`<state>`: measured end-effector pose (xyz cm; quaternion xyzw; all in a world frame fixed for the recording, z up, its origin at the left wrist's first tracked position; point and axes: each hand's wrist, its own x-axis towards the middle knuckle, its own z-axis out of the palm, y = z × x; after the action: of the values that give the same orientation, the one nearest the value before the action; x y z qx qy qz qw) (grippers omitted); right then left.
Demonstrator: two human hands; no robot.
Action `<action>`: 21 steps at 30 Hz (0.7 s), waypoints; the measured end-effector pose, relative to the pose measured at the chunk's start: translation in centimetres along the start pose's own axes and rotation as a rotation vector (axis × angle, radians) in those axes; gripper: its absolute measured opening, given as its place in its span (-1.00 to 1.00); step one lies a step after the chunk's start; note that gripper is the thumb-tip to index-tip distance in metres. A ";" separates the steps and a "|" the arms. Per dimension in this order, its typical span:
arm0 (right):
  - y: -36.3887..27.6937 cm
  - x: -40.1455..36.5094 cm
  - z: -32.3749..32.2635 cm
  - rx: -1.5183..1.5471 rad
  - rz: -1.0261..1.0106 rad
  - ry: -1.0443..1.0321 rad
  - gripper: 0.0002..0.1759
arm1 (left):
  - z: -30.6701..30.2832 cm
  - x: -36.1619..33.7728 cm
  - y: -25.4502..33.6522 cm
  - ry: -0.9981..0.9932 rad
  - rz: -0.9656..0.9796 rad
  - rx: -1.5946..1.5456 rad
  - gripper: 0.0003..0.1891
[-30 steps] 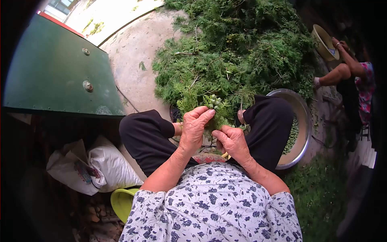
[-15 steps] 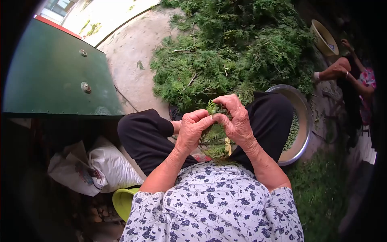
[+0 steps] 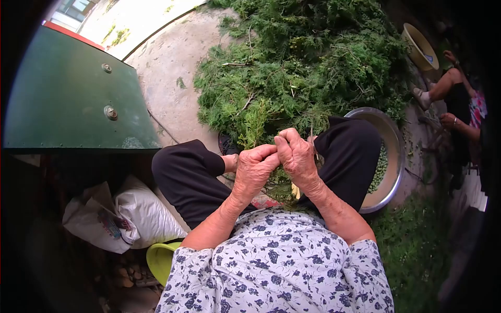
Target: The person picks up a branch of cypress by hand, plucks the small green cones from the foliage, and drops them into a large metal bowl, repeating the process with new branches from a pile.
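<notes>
Pale concrete (image 3: 167, 68) runs under a heap of cut greenery (image 3: 297, 68), piled just past the feet, within easy reach. Beside the right knee sits a metal basin (image 3: 391, 182), its sides holding the small green cones (image 3: 379, 169) together, though that knee hides part of it. Over the lap, the left hand (image 3: 253, 172) and right hand (image 3: 301, 163) meet, fingers pressed together at the tips for fine control; whatever lies between them is hidden, but the leafy sprig (image 3: 282, 192) just below seems part of it. Shadow swallows much of another person (image 3: 443, 88) off to the right
</notes>
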<state>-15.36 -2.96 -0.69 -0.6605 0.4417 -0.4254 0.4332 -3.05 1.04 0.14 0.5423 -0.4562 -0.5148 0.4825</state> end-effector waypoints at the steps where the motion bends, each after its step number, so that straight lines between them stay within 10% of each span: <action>1: 0.1 0.0 -0.1 0.000 0.001 0.001 -0.75 | 0.0 0.0 0.2 -0.012 -0.007 -0.010 -0.86; 10: -0.4 0.6 -1.2 0.844 0.625 -0.085 -0.72 | -0.1 0.5 0.4 -0.018 -0.230 -0.384 -0.92; 21: -0.5 0.5 -1.5 0.829 0.617 -0.131 -0.63 | -0.5 0.4 -0.1 -0.002 -0.212 -0.277 -0.77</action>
<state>-16.57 -3.65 0.31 -0.2979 0.3822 -0.3747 0.7904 -2.54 0.69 0.01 0.5153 -0.3216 -0.6211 0.4953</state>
